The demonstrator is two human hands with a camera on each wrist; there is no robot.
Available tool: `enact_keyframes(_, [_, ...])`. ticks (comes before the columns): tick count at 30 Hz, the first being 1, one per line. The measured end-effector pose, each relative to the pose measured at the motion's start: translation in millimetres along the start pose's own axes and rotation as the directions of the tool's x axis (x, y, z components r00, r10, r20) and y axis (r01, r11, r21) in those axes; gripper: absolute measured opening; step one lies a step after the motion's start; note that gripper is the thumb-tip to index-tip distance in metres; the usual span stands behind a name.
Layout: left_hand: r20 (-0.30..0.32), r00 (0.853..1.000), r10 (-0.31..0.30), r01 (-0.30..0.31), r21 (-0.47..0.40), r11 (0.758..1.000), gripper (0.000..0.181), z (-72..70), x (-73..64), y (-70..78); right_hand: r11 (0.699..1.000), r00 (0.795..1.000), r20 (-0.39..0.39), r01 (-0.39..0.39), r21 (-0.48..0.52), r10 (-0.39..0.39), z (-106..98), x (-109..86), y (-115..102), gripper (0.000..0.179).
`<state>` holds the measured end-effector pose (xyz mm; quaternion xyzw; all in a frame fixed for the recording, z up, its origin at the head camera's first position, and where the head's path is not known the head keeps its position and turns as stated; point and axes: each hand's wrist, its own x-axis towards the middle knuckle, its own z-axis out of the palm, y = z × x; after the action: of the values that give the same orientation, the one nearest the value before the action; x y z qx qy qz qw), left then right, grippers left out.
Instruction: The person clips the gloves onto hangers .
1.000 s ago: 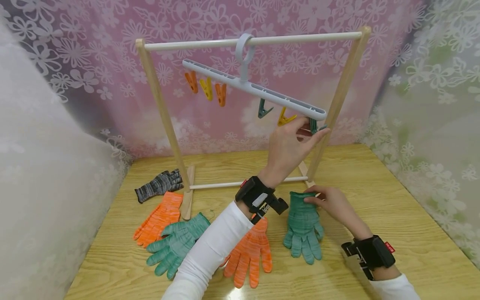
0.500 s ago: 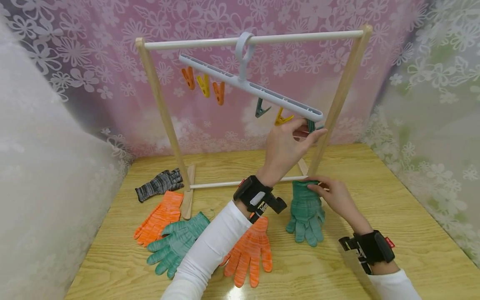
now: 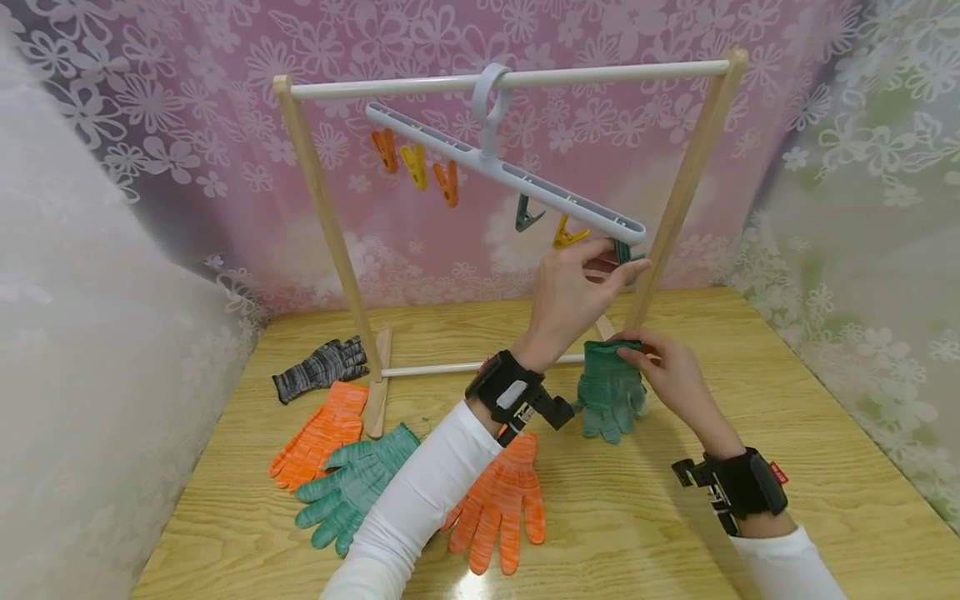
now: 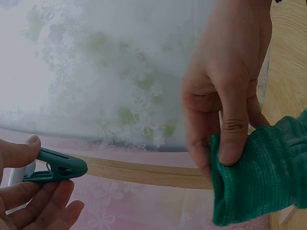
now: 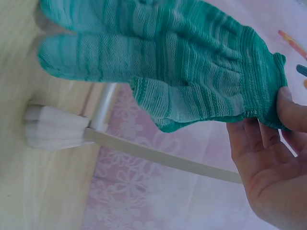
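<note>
A grey clip hanger [image 3: 547,193] hangs tilted from the rod, its right end low. My left hand [image 3: 573,287] pinches the dark green clothespin [image 4: 57,165] at that end between thumb and fingers. In the left wrist view its handles are squeezed and its tip points toward the other hand. My right hand [image 3: 670,379] holds a green knit glove [image 3: 611,387] by the cuff, thumb on one side and fingers behind. The glove hangs fingers down below the clothespin, apart from it. In the right wrist view the glove [image 5: 192,62] is stretched out from the cuff.
The wooden stand [image 3: 330,233] frames the hanger. Other clothespins hang along it, such as a yellow one [image 3: 567,233] beside my left hand. On the table lie a grey glove [image 3: 318,371], two orange gloves [image 3: 506,508] and another green glove [image 3: 356,487].
My right hand has raised the green glove from the table toward the hanger's right end. My left hand stays on the clothespin; the hanger has swung slightly.
</note>
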<state>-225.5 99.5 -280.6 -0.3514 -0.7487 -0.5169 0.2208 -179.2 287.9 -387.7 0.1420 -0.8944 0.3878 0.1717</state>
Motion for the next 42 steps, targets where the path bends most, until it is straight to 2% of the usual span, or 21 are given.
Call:
enact_keyframes(8, [0.005, 1.000, -0.012, 0.012, -0.022, 1.000, 0.026, -2.0, -0.5, -2.2, 0.999, 0.993, -0.119, -0.006, 0.040, 0.011, -6.0, 7.5, -19.0, 0.019])
enact_keyframes(15, [-0.003, 1.000, -0.005, 0.005, 0.007, 1.000, 0.020, -5.3, -0.7, -3.2, 0.996, 0.982, -0.191, 0.019, 0.086, -0.002, -8.0, 10.0, -27.1, 0.019])
enact_keyframes(22, [-0.004, 1.000, -0.006, 0.007, 0.082, 0.997, 0.019, -8.7, 0.6, -4.9, 0.995, 0.973, -0.229, 0.038, 0.092, -0.016, -9.7, 14.0, -32.0, 0.021])
enact_keyframes(29, [0.006, 1.000, 0.001, -0.001, 0.103, 0.995, 0.018, -10.6, 1.7, -7.2, 0.994, 0.964, -0.263, 0.056, 0.093, -0.030, -11.8, 20.1, -35.3, 0.022])
enact_keyframes(42, [0.017, 1.000, -0.005, 0.001, 0.205, 0.979, 0.021, -14.5, 1.5, -9.6, 0.997, 0.959, -0.274, 0.078, 0.029, -0.067, -15.3, 33.3, -41.6, 0.018])
